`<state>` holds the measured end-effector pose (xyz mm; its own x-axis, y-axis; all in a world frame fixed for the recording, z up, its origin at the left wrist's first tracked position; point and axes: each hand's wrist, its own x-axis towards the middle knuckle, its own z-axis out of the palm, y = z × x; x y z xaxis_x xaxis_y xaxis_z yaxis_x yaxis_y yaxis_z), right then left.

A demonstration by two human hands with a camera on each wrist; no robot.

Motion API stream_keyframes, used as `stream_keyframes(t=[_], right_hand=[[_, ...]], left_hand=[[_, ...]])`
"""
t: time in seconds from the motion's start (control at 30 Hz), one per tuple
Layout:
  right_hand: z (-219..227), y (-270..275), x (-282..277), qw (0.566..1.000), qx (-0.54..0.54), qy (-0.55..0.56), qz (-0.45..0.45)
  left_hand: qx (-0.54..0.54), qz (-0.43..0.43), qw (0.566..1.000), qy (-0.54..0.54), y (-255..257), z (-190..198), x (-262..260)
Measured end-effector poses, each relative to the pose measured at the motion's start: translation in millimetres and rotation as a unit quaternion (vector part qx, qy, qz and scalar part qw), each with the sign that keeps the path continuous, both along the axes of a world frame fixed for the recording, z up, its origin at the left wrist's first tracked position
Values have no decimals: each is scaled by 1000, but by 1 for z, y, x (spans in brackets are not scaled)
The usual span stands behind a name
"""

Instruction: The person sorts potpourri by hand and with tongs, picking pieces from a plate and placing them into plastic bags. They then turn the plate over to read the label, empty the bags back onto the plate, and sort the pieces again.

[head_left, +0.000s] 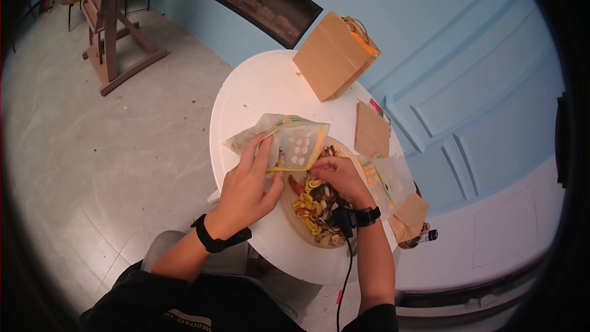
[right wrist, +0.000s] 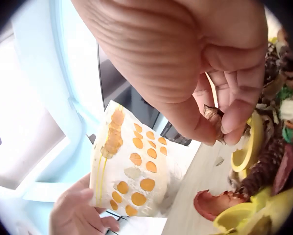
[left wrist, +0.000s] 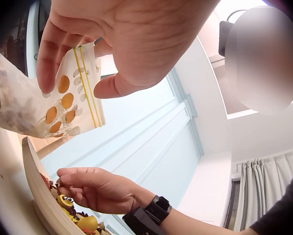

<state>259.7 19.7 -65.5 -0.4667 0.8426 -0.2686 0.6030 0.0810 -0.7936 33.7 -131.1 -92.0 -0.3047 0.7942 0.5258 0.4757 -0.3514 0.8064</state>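
Note:
My left hand (head_left: 243,187) holds a translucent zip bag (head_left: 301,144) by its zip edge, over the far left side of a round wooden tray. In the left wrist view the zip bag (left wrist: 66,100) shows orange dots, yellow zip lines and brownish contents at its far end. Potpourri fills the tray (right wrist: 200,181): yellow dried rings, pine cones, red and green pieces. My right hand (right wrist: 225,63) pinches a small brown dried piece (right wrist: 214,120) between thumb and fingertips, close over the potpourri (head_left: 313,203) and beside the bag.
A brown paper bag (head_left: 335,55) stands at the far side of the round white table (head_left: 246,98). A folded brown paper piece (head_left: 372,130) and another dotted zip bag (head_left: 396,178) lie to the right. A bottle (head_left: 421,238) is past the right edge. An easel (head_left: 110,37) stands on the floor.

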Motion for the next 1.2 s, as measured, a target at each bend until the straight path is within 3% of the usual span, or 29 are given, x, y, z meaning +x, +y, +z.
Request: stream_keyframes(t=[0.23, 0.53, 0.63, 0.83, 1.13, 1.2], right_hand=[[7, -19, -21, 949, 192, -190, 165], [15, -22, -25, 957, 149, -191, 159], [11, -22, -24, 941, 189, -217, 176], [10, -22, -23, 965, 118, -181, 148], [1, -10, -3, 999, 30, 5, 12], [7, -16, -3, 995, -40, 80, -34]], left_hand=[[-2, -4, 1000, 7, 1, -2, 4], [-11, -4, 1000, 17, -1, -1, 3], [-24, -11, 999, 27, -3, 0, 2], [-24, -14, 999, 27, -3, -2, 3], [-19, -12, 999, 29, -4, -4, 3], [-19, -13, 999, 28, -3, -3, 3]])
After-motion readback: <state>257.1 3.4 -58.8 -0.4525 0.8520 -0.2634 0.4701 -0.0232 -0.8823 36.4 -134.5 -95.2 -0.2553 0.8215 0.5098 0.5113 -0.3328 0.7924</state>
